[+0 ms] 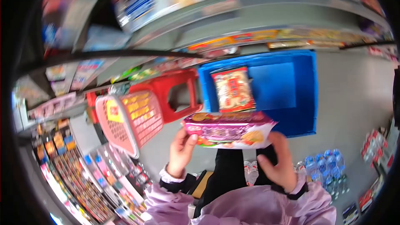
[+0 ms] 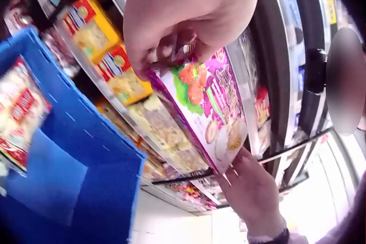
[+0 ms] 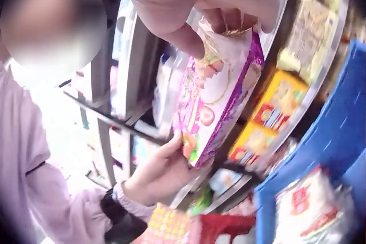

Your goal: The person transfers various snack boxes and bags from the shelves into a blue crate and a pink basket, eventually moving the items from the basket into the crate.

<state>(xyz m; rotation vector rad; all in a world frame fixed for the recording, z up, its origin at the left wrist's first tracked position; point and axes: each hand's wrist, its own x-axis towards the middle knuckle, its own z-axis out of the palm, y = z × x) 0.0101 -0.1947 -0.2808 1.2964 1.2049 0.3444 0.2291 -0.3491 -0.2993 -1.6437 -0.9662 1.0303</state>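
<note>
A long purple and white packet of biscuits [image 1: 229, 132], printed with strawberries and a round biscuit, is held up level in front of the body. My left hand [image 1: 181, 150] grips its left end, the thumb on the front. At the other end is my right hand [image 1: 281, 160], blurred, with the thumb spread below the packet and the fingers touching that end. In the right wrist view, the right hand's fingers [image 3: 231, 20] reach over the packet's end. Beyond the packet stands a blue bin [image 1: 304, 96], where a red and cream snack bag [image 1: 233, 89] lies on the left side.
A red stool [image 1: 166, 96] and a pink basket [image 1: 131, 121] stand left of the bin. Store shelves [image 1: 246, 18] run along the far side, with yellow boxes [image 2: 91, 32] on one. Bottled water packs [image 1: 325, 166] sit on the floor at the right.
</note>
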